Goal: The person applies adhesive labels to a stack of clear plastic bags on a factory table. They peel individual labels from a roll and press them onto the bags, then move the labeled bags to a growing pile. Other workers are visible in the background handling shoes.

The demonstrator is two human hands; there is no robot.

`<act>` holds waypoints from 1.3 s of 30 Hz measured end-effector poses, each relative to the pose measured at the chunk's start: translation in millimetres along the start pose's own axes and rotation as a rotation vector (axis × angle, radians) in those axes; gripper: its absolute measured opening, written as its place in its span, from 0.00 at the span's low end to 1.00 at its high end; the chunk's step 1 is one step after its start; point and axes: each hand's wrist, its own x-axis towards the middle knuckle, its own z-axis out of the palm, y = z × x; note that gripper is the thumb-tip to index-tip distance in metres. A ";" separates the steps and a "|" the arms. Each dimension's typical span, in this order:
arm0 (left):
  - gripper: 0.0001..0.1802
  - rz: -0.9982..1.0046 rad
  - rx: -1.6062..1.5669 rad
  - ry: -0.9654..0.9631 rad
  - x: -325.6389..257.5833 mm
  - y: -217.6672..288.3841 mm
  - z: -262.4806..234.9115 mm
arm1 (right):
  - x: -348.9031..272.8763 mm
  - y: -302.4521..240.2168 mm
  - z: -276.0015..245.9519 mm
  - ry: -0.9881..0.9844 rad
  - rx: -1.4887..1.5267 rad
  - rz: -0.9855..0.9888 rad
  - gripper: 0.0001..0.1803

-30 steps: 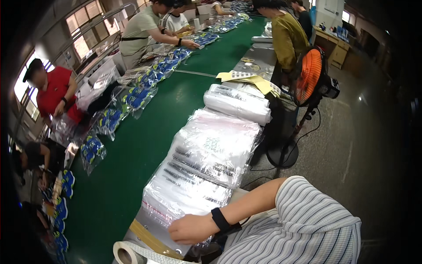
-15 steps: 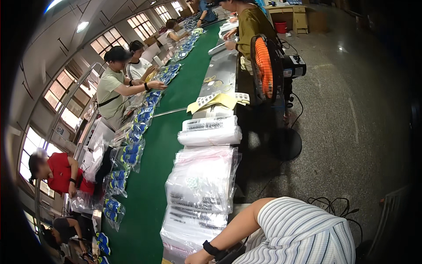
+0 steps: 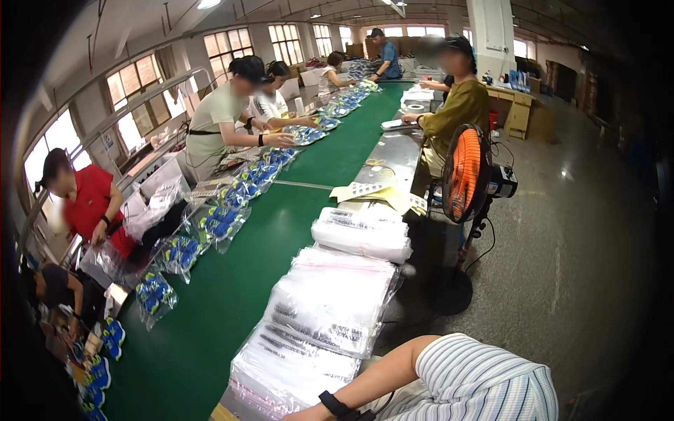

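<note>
My right arm, in a striped sleeve with a black wristband, bends in from the lower right. Only a sliver of my right hand [image 3: 307,415] shows at the bottom edge, beside the near end of a stack of clear plastic bags [image 3: 298,368]. Its fingers are cut off, so its grip is hidden. My left hand is out of the picture. Farther along, overlapping the near stack, lie more clear bags [image 3: 340,288] with dark print. Beyond them sits a folded bundle of clear bags [image 3: 361,233].
A green conveyor belt [image 3: 239,295] runs beside the bags, carrying bagged blue-and-green shoes [image 3: 223,221] along its far side. Co-workers stand on both sides. Yellow sheets with labels [image 3: 379,196] lie past the bundle. An orange-bladed floor fan [image 3: 465,175] stands at the right.
My view has tilted and swung, so the belt now slants more and more of the room's far end shows. My right arm stays beside the bags.
</note>
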 end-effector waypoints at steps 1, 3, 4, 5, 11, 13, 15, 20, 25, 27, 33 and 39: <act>0.10 0.032 0.045 0.003 -1.8 0.2 -1.9 | 1.7 2.1 3.6 -0.009 0.067 0.062 0.08; 0.17 0.086 0.189 0.064 -3.3 0.7 -4.8 | 7.6 5.9 10.2 -0.022 0.196 0.178 0.07; 0.21 0.370 0.355 0.284 -4.8 0.4 -5.2 | 11.6 7.1 13.3 0.015 0.136 0.021 0.07; 0.25 0.656 0.522 0.501 -5.6 1.1 -6.0 | 13.1 8.4 16.4 0.081 -0.063 -0.020 0.07; 0.18 0.400 0.574 0.265 -15.5 6.5 -9.3 | 22.9 -2.1 31.1 0.124 -0.453 -0.367 0.13; 0.17 0.380 0.430 0.311 -12.4 9.4 -10.6 | 21.9 -10.6 33.4 0.151 -0.467 -0.259 0.15; 0.16 0.336 0.374 0.314 -7.0 12.1 -13.7 | 19.6 -17.3 34.4 0.198 -0.550 -0.202 0.15; 0.14 0.159 0.202 0.329 0.3 15.1 -28.3 | 19.5 -19.6 35.0 0.180 -0.495 -0.305 0.14; 0.13 0.154 0.118 0.287 -1.3 19.4 -39.1 | 18.0 -16.4 32.7 0.207 -0.394 -0.339 0.13; 0.14 0.366 0.337 0.288 -1.4 29.1 -41.6 | 8.9 -21.4 24.7 0.211 -0.420 -0.281 0.14; 0.14 0.431 0.531 -0.005 7.3 32.1 -23.2 | -30.7 -38.8 -24.3 0.074 -0.707 0.123 0.25; 0.40 0.751 1.510 -0.261 37.9 -20.1 3.7 | -13.1 -13.3 -45.5 0.584 -1.262 0.182 0.24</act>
